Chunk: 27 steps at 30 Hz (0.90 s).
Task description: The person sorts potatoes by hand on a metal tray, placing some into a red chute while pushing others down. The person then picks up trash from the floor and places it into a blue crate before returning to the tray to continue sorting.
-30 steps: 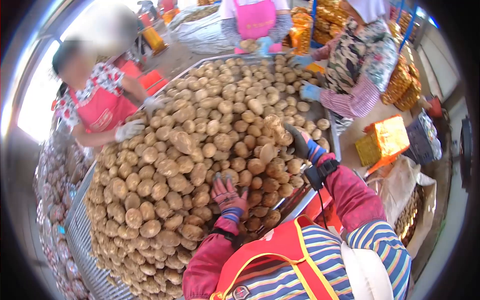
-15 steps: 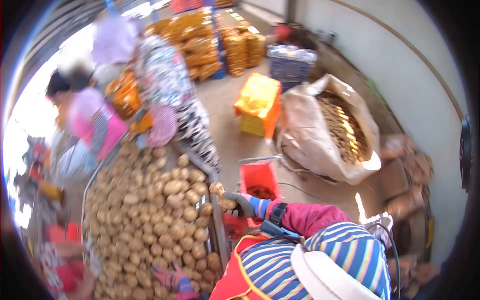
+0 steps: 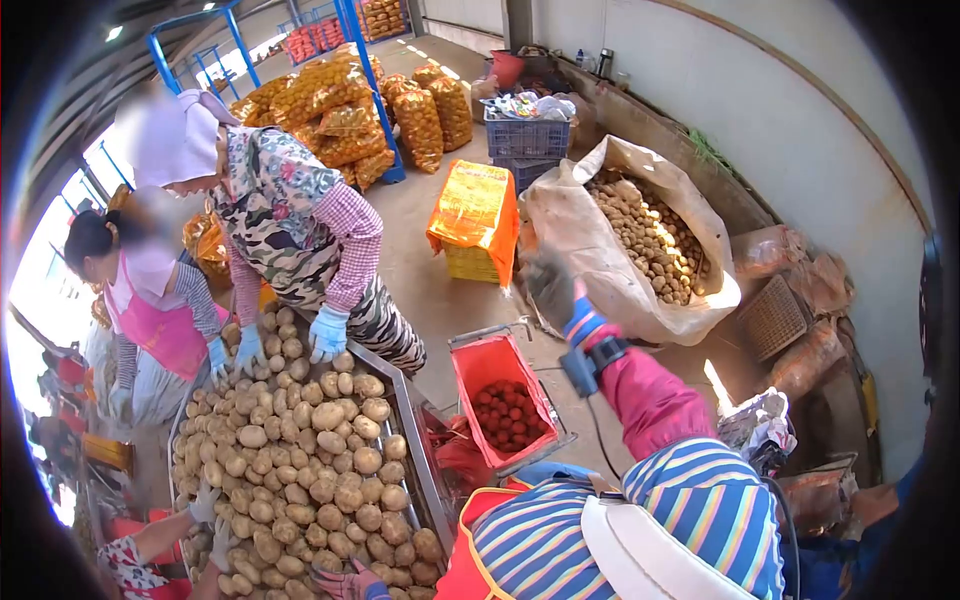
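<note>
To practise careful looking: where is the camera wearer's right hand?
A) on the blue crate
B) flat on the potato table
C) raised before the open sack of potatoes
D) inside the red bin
C: the right hand, gloved and blurred, is up in the air in front of the sack.

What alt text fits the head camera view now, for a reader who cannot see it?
A person's gloved right hand, blurred, is raised in front of a big open sack, while the left hand rests on potatoes heaped on a metal table. A red bag stands between table and sack; three other people work at the table.
</note>
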Each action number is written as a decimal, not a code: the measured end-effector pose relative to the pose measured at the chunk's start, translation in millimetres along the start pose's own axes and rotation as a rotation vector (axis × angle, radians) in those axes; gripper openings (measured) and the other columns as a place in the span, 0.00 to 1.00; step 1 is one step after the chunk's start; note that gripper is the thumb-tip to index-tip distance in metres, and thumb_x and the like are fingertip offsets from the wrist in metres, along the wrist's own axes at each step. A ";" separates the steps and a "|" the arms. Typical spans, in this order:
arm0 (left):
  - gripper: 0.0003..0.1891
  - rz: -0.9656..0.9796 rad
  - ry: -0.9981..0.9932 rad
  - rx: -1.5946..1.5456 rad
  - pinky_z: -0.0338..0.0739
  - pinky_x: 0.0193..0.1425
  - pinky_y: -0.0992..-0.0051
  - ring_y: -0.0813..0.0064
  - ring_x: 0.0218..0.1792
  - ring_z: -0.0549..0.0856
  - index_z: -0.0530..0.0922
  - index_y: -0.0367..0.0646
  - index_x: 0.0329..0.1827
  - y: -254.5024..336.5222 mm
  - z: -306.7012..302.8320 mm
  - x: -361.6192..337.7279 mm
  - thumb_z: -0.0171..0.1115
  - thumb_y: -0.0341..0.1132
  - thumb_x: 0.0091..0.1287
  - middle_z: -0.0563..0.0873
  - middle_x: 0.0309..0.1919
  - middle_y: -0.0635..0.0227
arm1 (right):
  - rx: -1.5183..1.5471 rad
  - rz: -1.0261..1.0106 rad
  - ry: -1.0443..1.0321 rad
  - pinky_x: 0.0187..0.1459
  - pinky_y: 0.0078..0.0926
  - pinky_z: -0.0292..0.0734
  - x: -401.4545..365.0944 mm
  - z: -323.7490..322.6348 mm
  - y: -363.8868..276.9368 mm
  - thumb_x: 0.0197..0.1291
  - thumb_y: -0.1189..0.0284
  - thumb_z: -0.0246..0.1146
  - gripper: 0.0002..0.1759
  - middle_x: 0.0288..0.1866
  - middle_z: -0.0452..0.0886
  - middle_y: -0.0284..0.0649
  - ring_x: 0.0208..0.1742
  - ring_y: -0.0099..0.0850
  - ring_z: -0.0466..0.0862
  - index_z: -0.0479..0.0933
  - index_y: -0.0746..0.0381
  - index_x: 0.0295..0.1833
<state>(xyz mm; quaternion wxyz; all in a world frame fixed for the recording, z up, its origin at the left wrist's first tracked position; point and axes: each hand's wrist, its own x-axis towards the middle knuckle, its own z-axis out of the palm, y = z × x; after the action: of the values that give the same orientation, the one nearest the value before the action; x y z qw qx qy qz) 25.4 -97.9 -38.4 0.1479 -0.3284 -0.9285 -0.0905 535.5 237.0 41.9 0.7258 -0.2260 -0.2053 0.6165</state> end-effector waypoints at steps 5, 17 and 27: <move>0.48 -0.036 -0.074 -0.100 0.65 0.69 0.60 0.51 0.67 0.66 0.56 0.41 0.73 5.0 -14.0 -6.2 0.69 0.53 0.53 0.64 0.68 0.48 | -0.379 0.475 -0.276 0.44 0.24 0.77 -78.1 30.0 168.0 0.64 0.67 0.60 0.18 0.43 0.82 0.32 0.43 0.24 0.80 0.73 0.57 0.58; 0.60 0.082 -0.389 -0.083 0.43 0.75 0.50 0.46 0.74 0.46 0.46 0.44 0.76 0.8 -52.5 -23.2 0.71 0.60 0.45 0.43 0.73 0.41 | -1.603 -0.302 -2.085 0.71 0.61 0.42 -202.9 135.4 263.4 0.40 0.46 0.70 0.52 0.73 0.58 0.46 0.74 0.50 0.55 0.58 0.43 0.73; 0.60 0.133 -0.759 0.020 0.36 0.71 0.36 0.34 0.73 0.43 0.48 0.65 0.77 43.7 -49.7 23.3 0.74 0.62 0.39 0.42 0.73 0.37 | -1.486 -0.424 -2.006 0.69 0.68 0.39 -185.1 110.3 320.2 0.33 0.42 0.71 0.49 0.71 0.64 0.37 0.73 0.40 0.60 0.67 0.41 0.67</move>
<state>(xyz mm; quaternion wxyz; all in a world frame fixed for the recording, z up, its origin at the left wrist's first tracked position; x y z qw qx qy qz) 46.6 -63.9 19.2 -0.1976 -0.3965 -0.8947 0.0563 186.3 106.5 -58.0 0.0344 0.0247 -0.9913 0.1249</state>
